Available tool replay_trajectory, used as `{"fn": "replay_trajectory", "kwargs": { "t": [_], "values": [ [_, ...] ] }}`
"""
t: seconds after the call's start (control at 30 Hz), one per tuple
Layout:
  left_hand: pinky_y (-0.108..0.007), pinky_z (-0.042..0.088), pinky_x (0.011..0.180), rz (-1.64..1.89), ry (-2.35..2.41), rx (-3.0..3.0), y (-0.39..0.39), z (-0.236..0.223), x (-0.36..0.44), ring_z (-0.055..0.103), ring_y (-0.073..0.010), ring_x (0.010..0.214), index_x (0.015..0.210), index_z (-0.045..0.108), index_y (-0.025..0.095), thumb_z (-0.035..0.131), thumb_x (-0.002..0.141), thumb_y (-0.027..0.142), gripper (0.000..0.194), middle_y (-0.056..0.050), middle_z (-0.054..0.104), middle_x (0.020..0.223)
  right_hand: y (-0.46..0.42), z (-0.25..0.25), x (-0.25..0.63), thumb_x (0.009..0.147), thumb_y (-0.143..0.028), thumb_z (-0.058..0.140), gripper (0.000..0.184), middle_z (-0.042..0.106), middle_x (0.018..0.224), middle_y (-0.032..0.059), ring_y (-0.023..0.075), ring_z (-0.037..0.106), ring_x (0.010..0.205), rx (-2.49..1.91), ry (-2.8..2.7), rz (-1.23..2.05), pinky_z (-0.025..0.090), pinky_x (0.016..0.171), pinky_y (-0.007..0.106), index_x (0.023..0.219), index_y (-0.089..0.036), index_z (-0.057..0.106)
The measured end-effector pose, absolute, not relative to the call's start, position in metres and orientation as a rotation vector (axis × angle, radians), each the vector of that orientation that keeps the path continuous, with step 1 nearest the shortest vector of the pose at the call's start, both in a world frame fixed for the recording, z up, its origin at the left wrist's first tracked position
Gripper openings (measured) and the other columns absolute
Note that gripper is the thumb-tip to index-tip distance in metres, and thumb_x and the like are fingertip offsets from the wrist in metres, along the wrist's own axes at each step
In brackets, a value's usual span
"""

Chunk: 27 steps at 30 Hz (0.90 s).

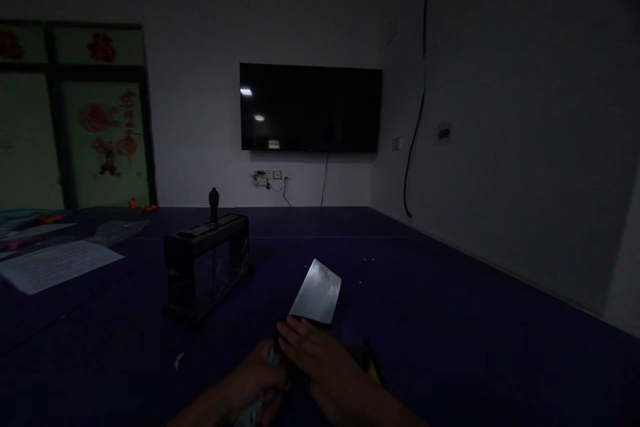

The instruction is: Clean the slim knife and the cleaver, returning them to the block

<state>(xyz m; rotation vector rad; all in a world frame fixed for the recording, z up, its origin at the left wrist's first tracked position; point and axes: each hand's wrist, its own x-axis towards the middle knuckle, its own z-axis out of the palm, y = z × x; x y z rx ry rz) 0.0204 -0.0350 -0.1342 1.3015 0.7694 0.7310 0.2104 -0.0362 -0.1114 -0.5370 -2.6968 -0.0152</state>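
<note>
A broad-bladed cleaver points up and away from me at the bottom centre, its shiny blade bare at the far end. A dark edge crosses the base of the blade, and I cannot tell whether it is a cover or a cloth. My left hand is closed round the greyish handle part. Over the dark part beside it lies my right hand, its fingers together and pressed down. A yellow and black thing shows partly behind my right wrist, too hidden to name.
A black knife block with see-through sides and one dark handle on top stands left on the blue tabletop. Printed sheets and clear plastic lie farther left. Small white scraps are scattered about. A television hangs beyond.
</note>
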Motion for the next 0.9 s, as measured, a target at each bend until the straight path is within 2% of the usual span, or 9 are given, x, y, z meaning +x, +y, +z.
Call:
{"fn": "replay_trajectory", "kwargs": {
  "t": [0.1, 0.2, 0.37, 0.67, 0.9],
  "values": [
    [-0.018, 0.028, 0.032, 0.703, 0.739, 1.316, -0.032, -0.136, 0.025, 0.036, -0.0065, 0.026, 0.044, 0.045, 0.015, 0.063, 0.057, 0.022, 0.023, 0.003, 0.043, 0.033, -0.036, -0.113, 0.211, 0.074, -0.005, 0.039, 0.075, 0.015, 0.151, 0.0014, 0.0167, 0.010, 0.138, -0.622, -2.650, -0.025, 0.017, 0.113, 0.040, 0.145, -0.018, 0.018],
    [-0.016, 0.021, 0.028, 0.694, 0.723, 1.297, -0.032, -0.136, 0.029, 0.030, -0.0057, 0.022, 0.046, 0.043, 0.017, 0.062, 0.053, 0.022, 0.021, 0.005, 0.040, 0.029, -0.039, -0.106, 0.212, 0.073, -0.003, 0.037, 0.074, 0.016, 0.151, 0.0013, 0.0164, 0.010, 0.138, -0.754, -2.589, -0.043, 0.018, 0.113, 0.040, 0.144, -0.018, 0.022],
    [-0.016, 0.018, 0.030, 0.707, 0.747, 1.311, -0.035, -0.131, 0.029, 0.027, -0.0031, 0.024, 0.048, 0.041, 0.018, 0.067, 0.052, 0.025, 0.028, 0.007, 0.038, 0.031, -0.041, -0.093, 0.216, 0.076, -0.005, 0.035, 0.070, 0.014, 0.151, 0.0037, 0.0164, 0.008, 0.139, -0.863, -2.561, -0.018, 0.016, 0.113, 0.040, 0.144, -0.013, 0.021],
    [-0.018, 0.027, 0.038, 0.669, 0.767, 1.313, -0.039, -0.124, 0.021, 0.036, -0.0042, 0.033, 0.058, 0.048, 0.016, 0.071, 0.058, 0.023, 0.024, 0.007, 0.042, 0.041, -0.039, -0.103, 0.213, 0.079, -0.006, 0.035, 0.071, 0.006, 0.152, 0.0015, 0.0172, 0.004, 0.139, -0.893, -2.566, -0.074, 0.015, 0.114, 0.042, 0.145, -0.017, 0.014],
    [-0.021, 0.035, 0.044, 0.706, 0.775, 1.320, -0.035, -0.129, 0.018, 0.046, -0.0095, 0.042, 0.055, 0.050, 0.015, 0.067, 0.060, 0.020, 0.018, 0.003, 0.046, 0.044, -0.043, -0.105, 0.209, 0.077, -0.003, 0.037, 0.073, 0.010, 0.152, 0.0033, 0.0182, 0.005, 0.139, -0.746, -2.654, -0.126, 0.015, 0.114, 0.042, 0.145, -0.015, 0.012]
  ]
}}
